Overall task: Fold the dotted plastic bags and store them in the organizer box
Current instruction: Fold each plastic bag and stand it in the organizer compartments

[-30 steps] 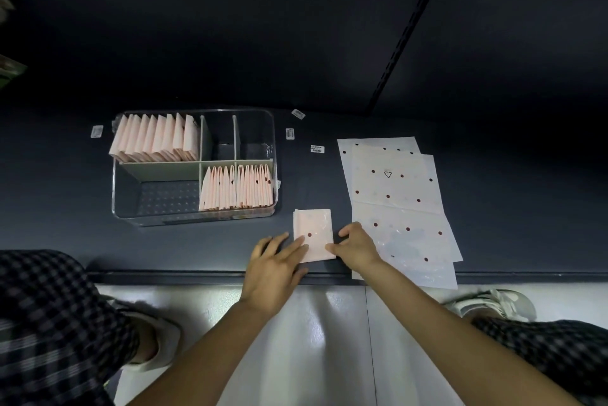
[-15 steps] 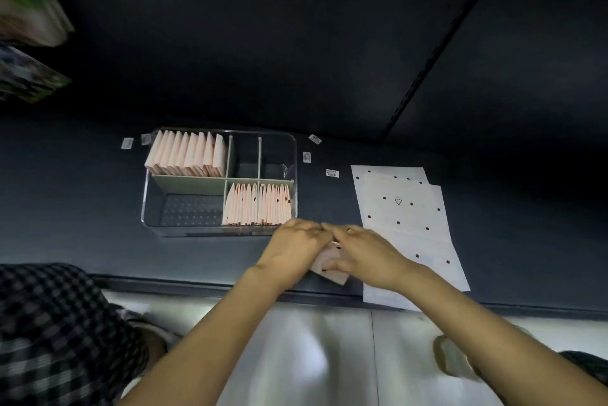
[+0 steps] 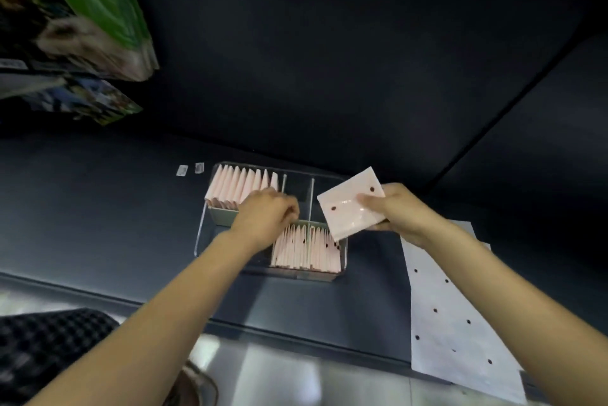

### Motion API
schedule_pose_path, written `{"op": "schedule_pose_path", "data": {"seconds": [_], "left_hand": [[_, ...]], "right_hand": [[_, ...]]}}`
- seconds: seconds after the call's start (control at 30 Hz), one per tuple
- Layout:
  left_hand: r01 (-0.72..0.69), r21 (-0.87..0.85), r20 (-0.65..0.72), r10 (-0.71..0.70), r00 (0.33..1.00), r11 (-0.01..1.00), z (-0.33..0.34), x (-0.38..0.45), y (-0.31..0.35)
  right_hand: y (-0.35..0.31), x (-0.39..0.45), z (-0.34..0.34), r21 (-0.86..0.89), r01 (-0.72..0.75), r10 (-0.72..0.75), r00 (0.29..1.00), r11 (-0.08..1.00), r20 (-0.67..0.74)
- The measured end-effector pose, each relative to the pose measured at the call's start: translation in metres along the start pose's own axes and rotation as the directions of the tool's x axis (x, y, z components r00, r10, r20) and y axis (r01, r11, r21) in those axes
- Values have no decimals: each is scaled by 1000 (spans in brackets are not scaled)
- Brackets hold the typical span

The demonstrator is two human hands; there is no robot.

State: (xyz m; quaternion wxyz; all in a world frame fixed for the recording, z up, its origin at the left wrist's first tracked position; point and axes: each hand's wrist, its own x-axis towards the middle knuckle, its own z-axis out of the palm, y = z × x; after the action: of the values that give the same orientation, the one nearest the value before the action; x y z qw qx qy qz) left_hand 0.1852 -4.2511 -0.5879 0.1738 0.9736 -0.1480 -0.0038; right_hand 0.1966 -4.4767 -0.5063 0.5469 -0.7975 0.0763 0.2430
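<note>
My right hand (image 3: 399, 211) pinches a folded dotted plastic bag (image 3: 348, 205) and holds it in the air above the right end of the clear organizer box (image 3: 200, 234). My left hand (image 3: 266, 218) hangs over the middle of the box with its fingers curled, next to the divider; whether it grips anything is hidden. A row of folded pink bags (image 3: 240, 188) fills the back left compartment. Another row (image 3: 306, 247) fills the front right compartment. Flat dotted bags (image 3: 454, 323) lie stacked on the shelf to the right.
The box stands on a dark shelf (image 3: 98, 215) whose front edge runs below my forearms. Two small white labels (image 3: 189, 169) lie behind the box. Green packages (image 3: 88, 11) hang at the upper left. A checked trouser leg (image 3: 49, 346) shows at the lower left.
Both hands have left the shelf edge. My right hand has lifted the folded bag up over the box, and my left hand has moved onto the box's middle. The camera has shifted.
</note>
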Motion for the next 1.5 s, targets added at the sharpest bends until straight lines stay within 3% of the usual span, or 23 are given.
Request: {"op": "schedule_pose_path", "data": {"seconds": [0.03,0.1,0.23,0.33,0.47,0.63,0.8,0.93,1.1,1.2,1.3,1.4,1.5], "left_hand": [[-47,144,-64,57,996,988,0,4,-4],[-129,325,-48,152,987,937,2,10,-12],[-168,393,-39,200,979,904,1,7,-47],[-185,372,-124,247,961,909,-1,1,-61],[-184,335,-193,259,947,924,-3,-4,-63],[-145,255,-185,195,963,956,0,-6,-59],[-68,121,-293,101,951,990,-4,-10,-59],[-21,39,-390,35,920,999,-9,-12,-52],[-127,48,-320,135,938,991,-2,-13,-34],[-118,109,-206,139,969,987,7,-15,-33],[-85,115,-231,109,967,990,13,-16,-36],[-67,113,-318,100,943,991,14,-11,-22],[-246,114,-322,270,907,963,17,-3,13]], "right_hand": [[-5,10,8,45,-7,9,999,999,-47],[-12,29,28,127,-21,35,993,992,-110],[-21,61,72,85,-56,70,981,995,-178],[-23,79,97,-190,-31,-18,967,981,-253],[-28,92,119,-517,-52,-122,947,855,-296],[-29,95,148,-721,-74,-178,947,689,-267],[-22,98,153,-569,-115,-36,968,814,-247],[-14,94,141,-476,-7,-97,976,879,-193],[-3,95,129,-409,-28,-68,973,912,-219],[-1,92,118,-259,40,-77,988,965,-136],[20,70,83,-145,153,-177,968,978,-175],[75,26,24,-349,254,-326,931,902,-166],[148,-30,-41,-586,165,-294,947,793,-131]]}}
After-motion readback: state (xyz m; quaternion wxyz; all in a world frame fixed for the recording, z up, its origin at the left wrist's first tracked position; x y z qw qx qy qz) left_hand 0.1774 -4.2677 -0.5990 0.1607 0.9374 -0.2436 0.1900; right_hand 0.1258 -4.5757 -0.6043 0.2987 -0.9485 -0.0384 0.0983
